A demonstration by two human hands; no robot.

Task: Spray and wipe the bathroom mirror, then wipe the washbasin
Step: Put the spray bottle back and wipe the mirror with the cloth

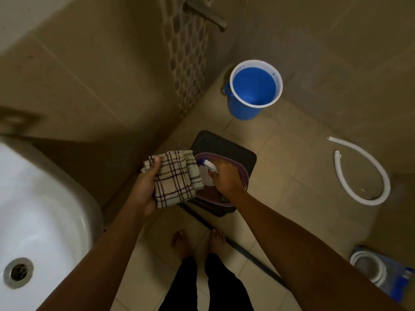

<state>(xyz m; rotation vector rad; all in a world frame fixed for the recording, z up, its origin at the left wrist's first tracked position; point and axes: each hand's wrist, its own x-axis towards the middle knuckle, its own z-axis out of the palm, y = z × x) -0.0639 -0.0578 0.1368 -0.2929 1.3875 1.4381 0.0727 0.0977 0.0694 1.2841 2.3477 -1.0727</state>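
My bare feet point(197, 242) stand on the tiled floor point(280, 176), with the white washbasin point(40, 221) close at my left. Above them my left hand point(143, 187) is closed around the checked cloth point(175, 178), and just beside it my right hand point(226, 176) is wrapped around the spray bottle point(207, 169), over a purple tub point(233, 167) on a dark stool point(224, 144). Farther off, a white hose point(368, 169) curls on the floor to the right, and a blue bucket point(253, 90) stands near the wall under the tap point(206, 13).

Both arms reach forward and down, left hand point(143, 187) fingers curled closed, right hand point(226, 176) clenched too.
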